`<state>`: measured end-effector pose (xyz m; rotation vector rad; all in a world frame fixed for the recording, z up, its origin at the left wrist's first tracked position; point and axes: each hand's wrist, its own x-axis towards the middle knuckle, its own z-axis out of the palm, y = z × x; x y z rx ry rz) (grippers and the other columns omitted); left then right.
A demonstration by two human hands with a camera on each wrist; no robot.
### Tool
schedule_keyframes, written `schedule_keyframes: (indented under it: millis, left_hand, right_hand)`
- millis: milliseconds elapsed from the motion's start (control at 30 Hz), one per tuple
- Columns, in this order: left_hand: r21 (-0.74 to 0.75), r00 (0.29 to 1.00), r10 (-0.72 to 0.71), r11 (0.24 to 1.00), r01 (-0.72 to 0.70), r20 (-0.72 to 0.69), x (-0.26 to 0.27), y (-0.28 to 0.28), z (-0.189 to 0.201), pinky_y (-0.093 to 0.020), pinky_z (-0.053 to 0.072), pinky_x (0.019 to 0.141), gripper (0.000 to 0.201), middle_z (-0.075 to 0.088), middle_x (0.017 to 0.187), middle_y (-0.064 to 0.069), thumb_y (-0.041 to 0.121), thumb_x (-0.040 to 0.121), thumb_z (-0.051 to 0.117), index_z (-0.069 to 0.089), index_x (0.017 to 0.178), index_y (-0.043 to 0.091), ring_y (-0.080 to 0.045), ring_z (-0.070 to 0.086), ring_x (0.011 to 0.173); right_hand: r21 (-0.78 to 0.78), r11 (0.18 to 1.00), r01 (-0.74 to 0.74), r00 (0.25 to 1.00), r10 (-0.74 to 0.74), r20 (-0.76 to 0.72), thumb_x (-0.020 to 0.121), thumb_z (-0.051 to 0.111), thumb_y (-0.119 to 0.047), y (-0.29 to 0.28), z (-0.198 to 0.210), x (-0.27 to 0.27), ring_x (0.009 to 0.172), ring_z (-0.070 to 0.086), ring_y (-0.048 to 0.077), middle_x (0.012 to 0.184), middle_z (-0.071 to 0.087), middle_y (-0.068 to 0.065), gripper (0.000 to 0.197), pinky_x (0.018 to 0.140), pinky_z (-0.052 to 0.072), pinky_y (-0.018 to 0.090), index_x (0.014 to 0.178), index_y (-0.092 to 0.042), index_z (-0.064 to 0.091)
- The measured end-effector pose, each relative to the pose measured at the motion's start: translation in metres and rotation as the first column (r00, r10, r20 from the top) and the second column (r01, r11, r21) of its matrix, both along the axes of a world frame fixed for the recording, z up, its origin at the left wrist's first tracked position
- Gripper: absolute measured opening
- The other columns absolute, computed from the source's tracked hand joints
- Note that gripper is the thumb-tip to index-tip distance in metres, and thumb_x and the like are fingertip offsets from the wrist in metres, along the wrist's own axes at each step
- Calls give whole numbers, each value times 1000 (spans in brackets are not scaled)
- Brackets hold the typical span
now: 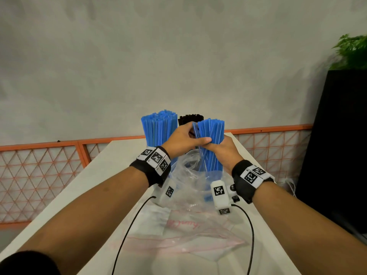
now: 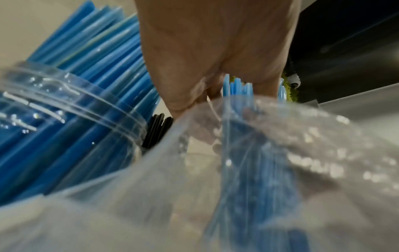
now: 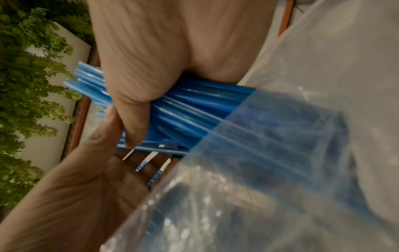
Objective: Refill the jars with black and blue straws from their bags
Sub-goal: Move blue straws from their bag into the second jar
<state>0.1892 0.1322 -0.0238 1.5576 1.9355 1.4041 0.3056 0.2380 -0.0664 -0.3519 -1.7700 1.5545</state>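
- Currently, the right hand (image 1: pixel 222 148) grips a bundle of blue straws (image 1: pixel 211 133) near mid-length, fingers curled round it; its lower ends remain inside the clear plastic bag (image 1: pixel 190 175) on the tabletop (image 1: pixel 111 159).
- The left hand (image 1: pixel 184 138) closes over the same bundle from the other side, thumb across the front.
- Behind stand a jar of blue straws (image 1: pixel 158 128) and some black straws (image 1: pixel 189 118).
- Handling judgement: straws are light, smooth and crushable, and loose ones may slip free. Hold at mid-length with moderate pressure.
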Motion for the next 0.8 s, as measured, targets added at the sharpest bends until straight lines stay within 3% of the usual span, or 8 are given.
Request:
schedule_keyframes:
  millis: [167,367,500,667,800]
  left_hand:
    - [74,993,-50,996,42,110,6,6,-5,-40,55,95,41,70,115,-11,19,86,75,60,123,6,-20,69,106]
    - [113,995,-29,993,18,97,10,9,-3,-27,57,87,37,69,115,-16,10,89,70,58,123,0,-23,68,106]
    - [102,996,-19,995,9,93,12,10,1,-32,57,88,31,68,115,-18,9,93,65,57,122,-1,-25,68,104]
    - [84,997,-26,996,20,73,13,10,11,-19,56,71,21,71,102,-4,12,97,60,60,117,5,-6,71,84]
    - [68,999,-37,997,34,38,13,7,9,-30,57,86,25,71,111,-11,11,96,61,61,119,3,-19,70,99]
  right_hand:
    - [-20,1000,-11,1000,11,2,84,70,-23,4,0,4,96,68,20,103,70,6,24,82,56,34,106,-25,60]
    - [-33,999,-11,999,10,-40,81,73,-17,4,-3,6,96,68,20,103,70,6,27,82,56,36,104,-26,61]
    - [-47,999,4,998,-7,-63,79,74,-10,5,-2,7,93,69,18,98,71,2,30,79,57,33,97,-29,61]
    - [-74,997,26,998,-30,-50,80,73,-6,7,2,7,95,69,26,104,70,13,29,84,56,41,104,-17,63]
    - [-70,997,29,998,-33,-60,80,72,-6,6,2,7,94,69,25,102,70,12,27,81,57,38,104,-16,63]
